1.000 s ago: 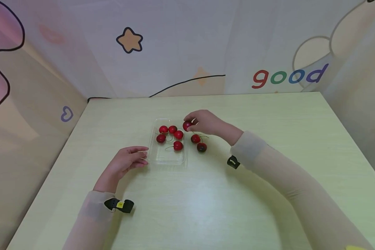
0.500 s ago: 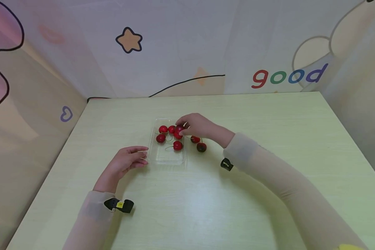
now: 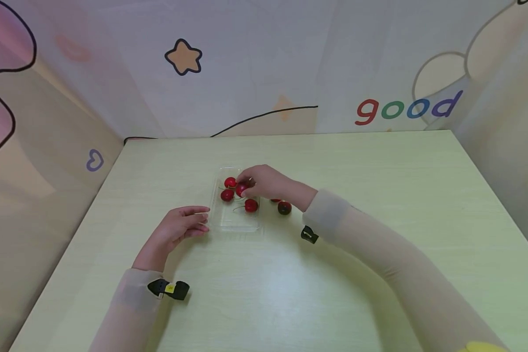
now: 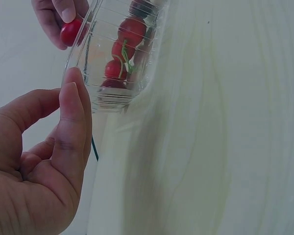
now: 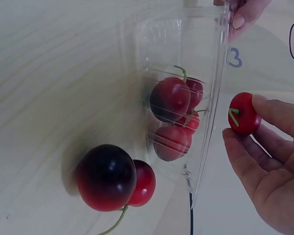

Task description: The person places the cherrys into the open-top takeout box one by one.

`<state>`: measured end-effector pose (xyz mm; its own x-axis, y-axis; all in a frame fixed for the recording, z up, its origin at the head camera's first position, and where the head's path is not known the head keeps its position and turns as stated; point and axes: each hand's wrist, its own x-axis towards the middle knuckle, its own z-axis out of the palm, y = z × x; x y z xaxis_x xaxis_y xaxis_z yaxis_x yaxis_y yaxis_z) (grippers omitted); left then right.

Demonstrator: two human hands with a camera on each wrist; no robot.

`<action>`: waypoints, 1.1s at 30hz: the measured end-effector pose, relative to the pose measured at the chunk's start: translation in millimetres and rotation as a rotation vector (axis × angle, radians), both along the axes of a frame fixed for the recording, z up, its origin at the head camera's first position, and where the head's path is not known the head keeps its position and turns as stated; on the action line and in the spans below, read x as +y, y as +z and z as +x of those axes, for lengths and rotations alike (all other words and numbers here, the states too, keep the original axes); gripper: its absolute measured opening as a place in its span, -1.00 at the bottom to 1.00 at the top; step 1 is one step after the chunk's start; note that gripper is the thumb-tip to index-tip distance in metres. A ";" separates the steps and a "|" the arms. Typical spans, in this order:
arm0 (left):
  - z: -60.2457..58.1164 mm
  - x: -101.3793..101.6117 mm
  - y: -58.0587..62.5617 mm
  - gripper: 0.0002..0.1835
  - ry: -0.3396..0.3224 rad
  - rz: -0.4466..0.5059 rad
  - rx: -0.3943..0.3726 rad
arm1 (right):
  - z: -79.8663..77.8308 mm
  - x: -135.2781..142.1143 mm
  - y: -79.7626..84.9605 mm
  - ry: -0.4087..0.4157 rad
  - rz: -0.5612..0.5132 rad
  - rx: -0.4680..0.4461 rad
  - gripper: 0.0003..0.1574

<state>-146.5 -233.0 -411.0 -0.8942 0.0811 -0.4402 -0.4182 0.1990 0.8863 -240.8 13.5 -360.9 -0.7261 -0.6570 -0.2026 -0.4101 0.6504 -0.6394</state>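
Note:
A cherry [image 5: 244,113] with a short green stem is pinched between the thumb and fingertips of my right hand [image 3: 266,185], held above the clear plastic box [image 3: 235,228]. Several red cherries lie inside the box, among them one cherry [image 3: 251,205] near its right wall; my right hand hides others in the head view. My left hand [image 3: 180,227] is beside the box's left wall, fingers extended, fingertips [image 4: 74,76] at the rim. Whether they press on it I cannot tell. To the right of the box, a dark cherry [image 5: 108,177] and a red cherry [image 5: 143,183] sit on the table.
The pale wooden table [image 3: 264,293] reaches back to a printed cloth [image 3: 264,63] hung as a wall. Black straps [image 3: 169,288] are on both wrists.
My right hand has carried the pinched cherry leftward, from beyond the box's right edge to over the box. My left hand has stayed where it was.

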 end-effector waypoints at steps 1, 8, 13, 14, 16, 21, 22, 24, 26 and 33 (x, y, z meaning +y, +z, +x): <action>0.0 0.1 -0.2 -0.48 0.000 -0.001 -0.002 | 0.7 -1.2 -0.4 0.001 0.000 -0.002 -0.47; 0.5 0.5 0.5 -0.48 0.000 -0.005 -0.005 | 2.0 -7.1 -2.7 0.018 0.011 0.019 -0.48; 0.6 0.7 1.2 -0.48 -0.003 -0.002 -0.002 | 0.8 -11.4 -7.2 0.025 0.015 0.008 -0.48; 0.6 0.7 1.2 -0.48 -0.004 -0.001 -0.002 | 0.6 -12.5 -8.3 0.028 0.017 0.008 -0.49; 0.6 0.7 1.2 -0.48 -0.003 0.001 -0.003 | 0.2 -15.0 -10.5 0.034 0.024 0.010 -0.49; 0.8 0.5 1.0 -0.48 -0.008 0.000 0.000 | -0.1 -22.0 -16.2 0.048 0.055 0.019 -0.50; 0.8 0.4 1.0 -0.48 -0.009 -0.001 0.001 | 0.0 -23.4 -17.1 0.051 0.059 0.019 -0.50; 0.8 0.3 0.9 -0.48 -0.010 -0.002 0.001 | 0.5 -26.5 -18.4 0.056 0.065 0.015 -0.50; 0.8 0.2 0.7 -0.48 -0.011 -0.003 0.005 | 0.9 -29.4 -19.6 0.062 0.062 0.005 -0.50; 0.7 0.2 0.7 -0.48 -0.009 0.002 0.010 | 3.3 -37.9 -23.2 0.088 0.069 0.003 -0.52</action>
